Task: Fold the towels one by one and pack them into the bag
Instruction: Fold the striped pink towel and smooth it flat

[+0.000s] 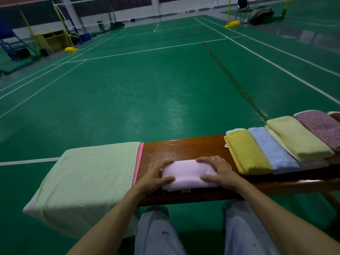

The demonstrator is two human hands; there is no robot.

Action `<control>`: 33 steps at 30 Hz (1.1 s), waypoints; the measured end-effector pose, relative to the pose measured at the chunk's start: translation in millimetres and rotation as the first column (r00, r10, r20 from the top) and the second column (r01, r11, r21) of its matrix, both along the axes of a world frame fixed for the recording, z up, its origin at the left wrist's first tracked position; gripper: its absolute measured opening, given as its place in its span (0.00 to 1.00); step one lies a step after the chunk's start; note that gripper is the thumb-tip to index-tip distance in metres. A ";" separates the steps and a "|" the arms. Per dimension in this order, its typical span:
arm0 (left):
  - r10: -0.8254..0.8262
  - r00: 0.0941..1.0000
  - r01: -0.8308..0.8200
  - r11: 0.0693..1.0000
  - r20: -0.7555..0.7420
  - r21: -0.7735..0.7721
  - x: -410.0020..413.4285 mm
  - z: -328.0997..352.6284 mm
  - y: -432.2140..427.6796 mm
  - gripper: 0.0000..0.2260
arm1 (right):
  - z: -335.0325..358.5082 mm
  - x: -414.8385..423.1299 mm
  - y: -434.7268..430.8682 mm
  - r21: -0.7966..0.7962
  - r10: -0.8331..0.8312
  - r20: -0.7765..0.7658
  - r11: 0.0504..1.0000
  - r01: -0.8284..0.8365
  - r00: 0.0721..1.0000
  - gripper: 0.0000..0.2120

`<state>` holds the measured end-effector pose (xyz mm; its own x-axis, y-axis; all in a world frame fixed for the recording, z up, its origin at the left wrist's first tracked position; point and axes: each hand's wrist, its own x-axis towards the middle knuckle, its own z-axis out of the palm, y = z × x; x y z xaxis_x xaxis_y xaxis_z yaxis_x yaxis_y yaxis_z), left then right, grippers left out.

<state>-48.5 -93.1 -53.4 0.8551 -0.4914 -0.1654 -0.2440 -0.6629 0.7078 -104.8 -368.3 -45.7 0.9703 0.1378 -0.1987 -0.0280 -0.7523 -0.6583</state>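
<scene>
A folded pink towel (pixel 189 173) is seen lying on a dark wooden bench (pixel 184 146), near its front edge, and it is grasped at both ends. The left hand (pixel 156 174) is wrapped round the towel's left end, with the fingers curled over the top and the thumb laid along the near side; the right hand (pixel 219 172) is closed round the right end in the same way. A small white label (pixel 185 190) is shown at the towel's near edge. Just to the left, a light green cloth bag (pixel 88 173) is spread flat over the bench's left end, its pink-trimmed edge (pixel 138 159) turned toward the towel but not touching it. To the right, a row of folded towels is laid side by side and overlapping: a yellow towel (pixel 246 151), a blue towel (pixel 272 150), a pale yellow towel (pixel 298 138) and a mottled mauve towel (pixel 320 127). Grey trousers (pixel 156 234) are visible below the bench, and a green court floor (pixel 147 89) marked with white lines is seen beyond it.
</scene>
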 end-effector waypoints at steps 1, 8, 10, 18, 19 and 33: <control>0.011 1.000 -0.011 0.999 -0.002 -0.040 -0.6 2.1 -0.2 0.23 | 0.2 -1.6 -1.5 0.051 0.007 0.022 0.999 -0.008 1.000 0.23; -0.029 0.996 -0.002 0.935 -0.080 -0.356 -3.4 17.0 -18.2 0.19 | 16.8 -7.0 -8.1 0.131 0.067 0.131 0.988 -0.084 0.989 0.27; -0.042 0.993 -0.003 0.923 -0.109 -0.384 -2.4 22.6 -20.4 0.21 | 22.2 -10.7 -13.5 0.129 0.080 0.142 0.987 -0.098 0.987 0.27; -0.170 0.954 0.001 0.828 -0.249 -0.561 16.8 71.3 -76.0 0.18 | 56.1 -38.9 -66.0 0.262 -0.088 0.247 0.965 0.021 0.965 0.17; -0.203 0.952 0.041 0.825 -0.228 -0.564 21.8 77.9 -91.4 0.17 | 59.6 -42.7 -76.8 0.263 -0.137 0.279 0.963 0.061 0.951 0.19; -0.508 0.850 0.518 0.854 0.141 -0.049 100.4 124.1 -338.3 0.15 | 61.4 -62.1 -142.7 0.347 -0.751 0.345 0.659 0.667 0.563 0.22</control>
<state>51.9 -431.4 70.6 0.4878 -0.8727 -0.0189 -0.6186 -0.3609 0.6979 -166.8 -511.0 15.6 0.7350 -0.6448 0.2098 -0.1957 -0.4980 -0.8448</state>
